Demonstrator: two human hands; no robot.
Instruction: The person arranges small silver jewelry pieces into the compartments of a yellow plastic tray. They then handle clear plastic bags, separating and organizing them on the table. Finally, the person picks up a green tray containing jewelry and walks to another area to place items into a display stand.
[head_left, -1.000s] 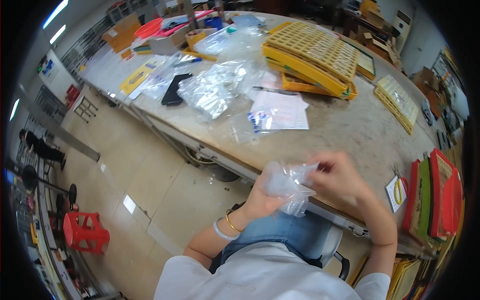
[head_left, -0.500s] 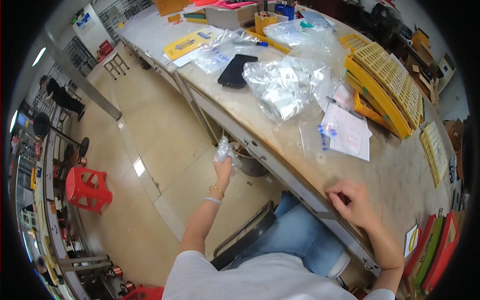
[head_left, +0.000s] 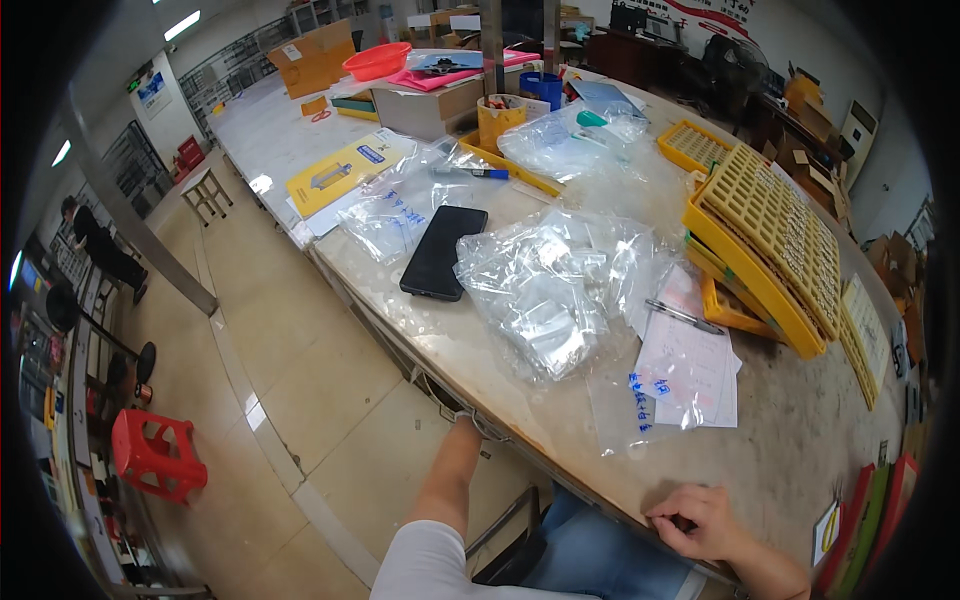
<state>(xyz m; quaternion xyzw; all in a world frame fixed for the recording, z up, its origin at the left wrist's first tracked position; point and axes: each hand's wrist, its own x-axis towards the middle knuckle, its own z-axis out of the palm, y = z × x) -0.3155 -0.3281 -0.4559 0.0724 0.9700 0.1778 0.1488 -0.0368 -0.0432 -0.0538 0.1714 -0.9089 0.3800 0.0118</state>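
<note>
My left forearm [head_left: 446, 480] reaches down beside the front edge of the worktable [head_left: 520, 400]. The table edge hides my left hand, so its fingers and anything in them do not show. My right hand [head_left: 705, 522] rests on the tabletop near that edge, its fingers loosely curled closed with nothing visible in them. Beyond it lie white paper sheets [head_left: 690, 375] with a pen [head_left: 685, 317] across them and a clear bag with blue handwriting. Crumpled clear plastic bags [head_left: 555, 290] are heaped in the middle, beside a black phone [head_left: 442, 253].
Stacked yellow trays [head_left: 770, 250] stand on the right. A yellow booklet [head_left: 335, 180], a blue marker [head_left: 470, 172] and a yellow cup [head_left: 500, 122] are farther back. On the floor at left stands a red stool [head_left: 160, 455]. Colourful folders [head_left: 860, 530] are at lower right.
My left hand, which held crumpled clear plastic beside the table, has passed out of sight under its edge. The view has tilted up, showing more of the far table. My right hand stays curled.
</note>
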